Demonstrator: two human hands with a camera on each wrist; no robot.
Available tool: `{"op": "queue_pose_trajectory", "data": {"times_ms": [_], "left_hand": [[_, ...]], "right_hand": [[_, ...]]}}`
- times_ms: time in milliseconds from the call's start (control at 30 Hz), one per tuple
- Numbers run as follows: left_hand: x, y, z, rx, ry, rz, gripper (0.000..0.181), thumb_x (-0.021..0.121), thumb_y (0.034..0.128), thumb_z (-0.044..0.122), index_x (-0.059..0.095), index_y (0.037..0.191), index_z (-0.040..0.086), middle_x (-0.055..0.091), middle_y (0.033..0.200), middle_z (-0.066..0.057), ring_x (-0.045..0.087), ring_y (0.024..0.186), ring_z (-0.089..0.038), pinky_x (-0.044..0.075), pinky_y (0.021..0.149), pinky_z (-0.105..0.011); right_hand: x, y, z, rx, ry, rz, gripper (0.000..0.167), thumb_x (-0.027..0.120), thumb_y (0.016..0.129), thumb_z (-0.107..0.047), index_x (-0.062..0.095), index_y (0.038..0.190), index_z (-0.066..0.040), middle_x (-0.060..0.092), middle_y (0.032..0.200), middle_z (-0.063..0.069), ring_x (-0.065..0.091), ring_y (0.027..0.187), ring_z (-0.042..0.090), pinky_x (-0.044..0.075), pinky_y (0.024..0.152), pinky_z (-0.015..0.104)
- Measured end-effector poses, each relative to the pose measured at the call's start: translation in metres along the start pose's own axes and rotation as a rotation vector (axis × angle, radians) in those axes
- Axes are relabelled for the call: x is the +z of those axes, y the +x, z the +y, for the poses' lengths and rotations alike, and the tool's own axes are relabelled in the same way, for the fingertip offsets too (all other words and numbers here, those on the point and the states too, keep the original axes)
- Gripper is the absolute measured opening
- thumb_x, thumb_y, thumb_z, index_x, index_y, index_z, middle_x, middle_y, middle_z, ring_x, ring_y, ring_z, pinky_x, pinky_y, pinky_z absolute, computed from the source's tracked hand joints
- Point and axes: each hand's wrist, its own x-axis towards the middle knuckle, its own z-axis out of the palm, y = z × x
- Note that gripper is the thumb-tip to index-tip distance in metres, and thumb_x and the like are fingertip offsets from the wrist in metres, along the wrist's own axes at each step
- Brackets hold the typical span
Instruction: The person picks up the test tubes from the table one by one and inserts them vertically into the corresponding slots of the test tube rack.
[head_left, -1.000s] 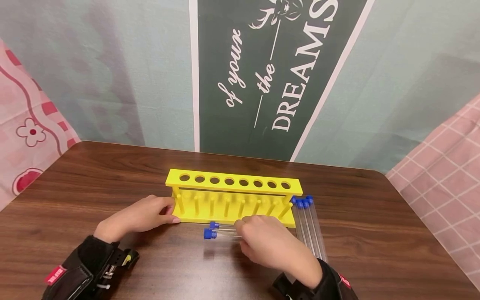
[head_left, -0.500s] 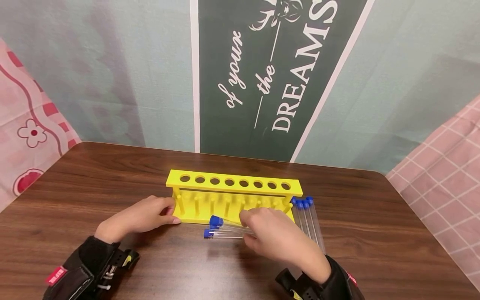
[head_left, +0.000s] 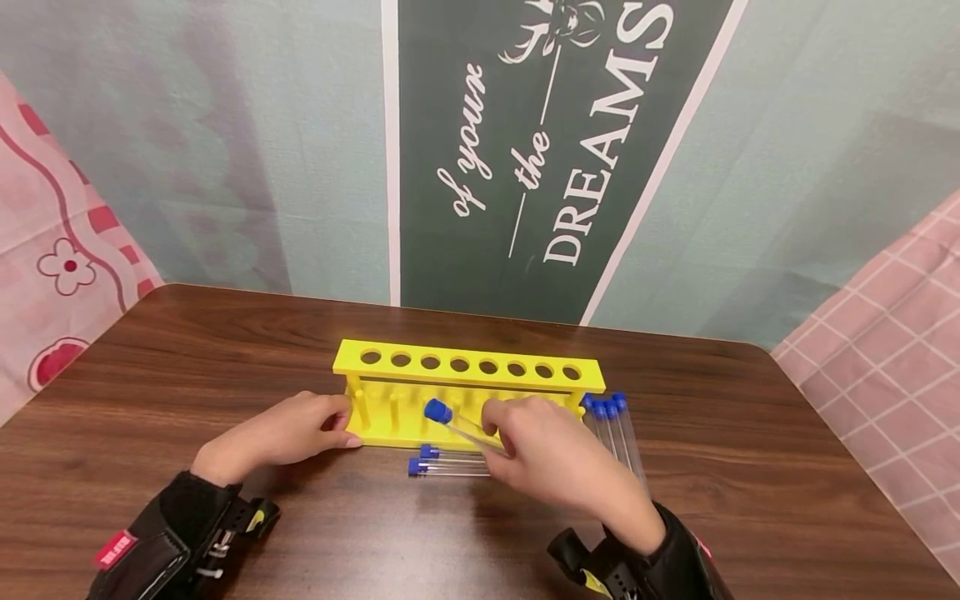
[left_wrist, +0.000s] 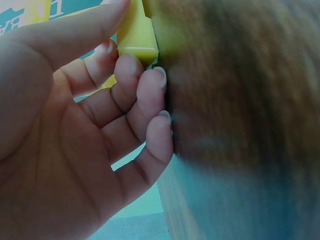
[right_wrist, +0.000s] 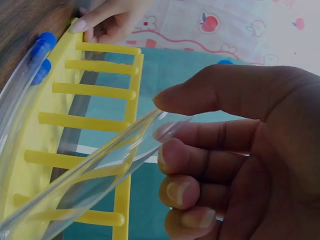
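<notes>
A yellow rack (head_left: 468,357) with a row of round holes stands mid-table. My left hand (head_left: 281,437) grips its left end, the thumb at the base's front edge; in the left wrist view that hand (left_wrist: 75,130) has its fingers around the yellow end (left_wrist: 137,42). My right hand (head_left: 558,454) pinches a clear tube with a blue cap (head_left: 438,411), tilted with the cap up and left, in front of the rack. In the right wrist view the tube (right_wrist: 107,170) sits between thumb and fingertips. Blue-capped tubes (head_left: 453,468) lie before the base.
Several more blue-capped tubes (head_left: 618,433) lie side by side at the rack's right end, partly behind my right hand. The brown wooden table (head_left: 360,533) extends around everything, with a printed cloth (head_left: 330,167) hanging behind its back edge.
My right hand has lifted one tube off the table, its capped end rising from beside the lying tubes to in front of the rack. My left hand has stayed on the rack.
</notes>
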Motion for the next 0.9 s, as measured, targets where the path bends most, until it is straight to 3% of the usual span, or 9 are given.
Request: {"op": "queue_pose_trajectory", "data": {"times_ms": [367, 900], "left_hand": [[-0.001, 0.000, 0.001, -0.003, 0.001, -0.001, 0.033, 0.067, 0.0818, 0.032, 0.044, 0.068, 0.014, 0.033, 0.058, 0.006, 0.032, 0.051, -0.007, 0.027, 0.050, -0.022], [-0.001, 0.000, 0.002, -0.059, -0.024, -0.023, 0.032, 0.069, 0.0807, 0.031, 0.045, 0.069, 0.012, 0.034, 0.058, 0.004, 0.035, 0.051, -0.010, 0.028, 0.050, -0.023]], "right_hand": [[-0.007, 0.007, -0.003, 0.029, 0.131, 0.052, 0.009, 0.066, 0.078, -0.008, 0.059, 0.081, -0.007, 0.040, 0.055, -0.006, 0.036, 0.048, 0.007, 0.033, 0.047, 0.021], [-0.011, 0.027, -0.009, -0.026, 0.264, 0.083, 0.006, 0.061, 0.077, -0.004, 0.057, 0.079, -0.007, 0.044, 0.057, -0.005, 0.041, 0.050, 0.007, 0.037, 0.052, 0.023]]}}
